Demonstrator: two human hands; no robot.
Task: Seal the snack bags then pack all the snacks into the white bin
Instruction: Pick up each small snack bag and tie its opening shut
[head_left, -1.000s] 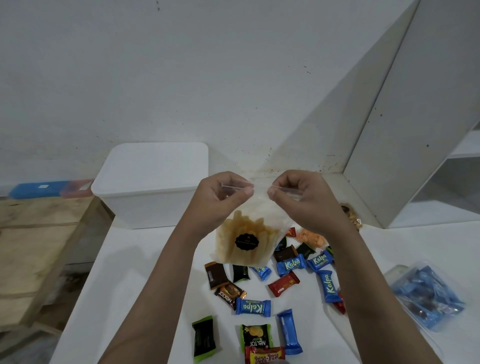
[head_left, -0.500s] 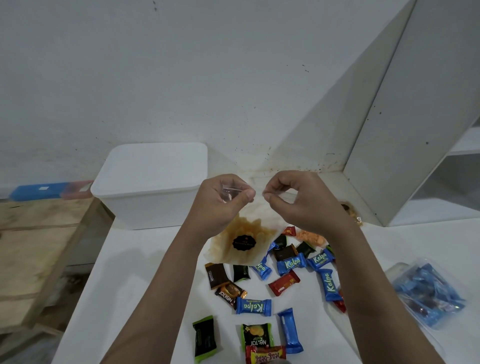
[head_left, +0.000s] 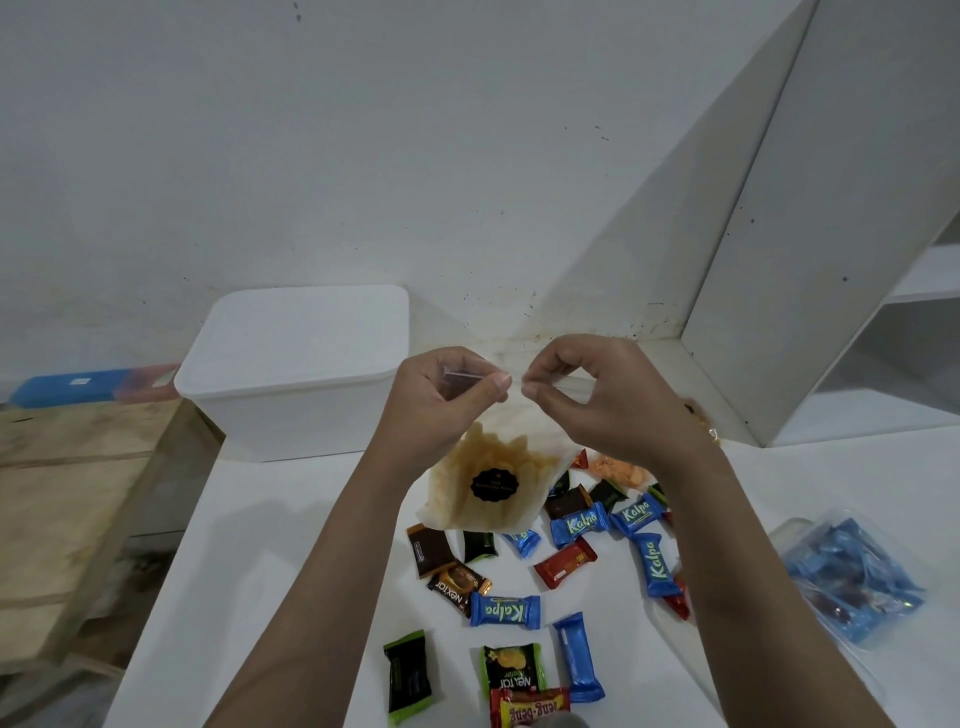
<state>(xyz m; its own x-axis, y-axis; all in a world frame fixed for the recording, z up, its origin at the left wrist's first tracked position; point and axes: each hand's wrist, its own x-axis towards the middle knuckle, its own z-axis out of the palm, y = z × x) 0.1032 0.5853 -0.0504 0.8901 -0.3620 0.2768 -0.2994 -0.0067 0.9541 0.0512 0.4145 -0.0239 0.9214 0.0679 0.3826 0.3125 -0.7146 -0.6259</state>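
A clear zip bag of pale chips (head_left: 488, 486) with a black round label hangs above the white table. My left hand (head_left: 447, 400) pinches the left part of its top strip. My right hand (head_left: 597, 395) pinches the strip just to the right, fingertips close to the left thumb. The white bin (head_left: 296, 379) stands at the back left with its lid on. Several small wrapped snacks (head_left: 506, 610) lie scattered on the table under the bag. A clear bag of blue snacks (head_left: 852, 577) lies at the right.
A small bag of orange snacks (head_left: 621, 470) lies behind my right wrist. A white shelf unit (head_left: 831, 260) rises at the right. The table's left edge (head_left: 171, 571) drops to a wooden floor. The wall is close behind.
My right hand slid left along the bag's top strip toward my left thumb. The bag dipped a little, then came back up.
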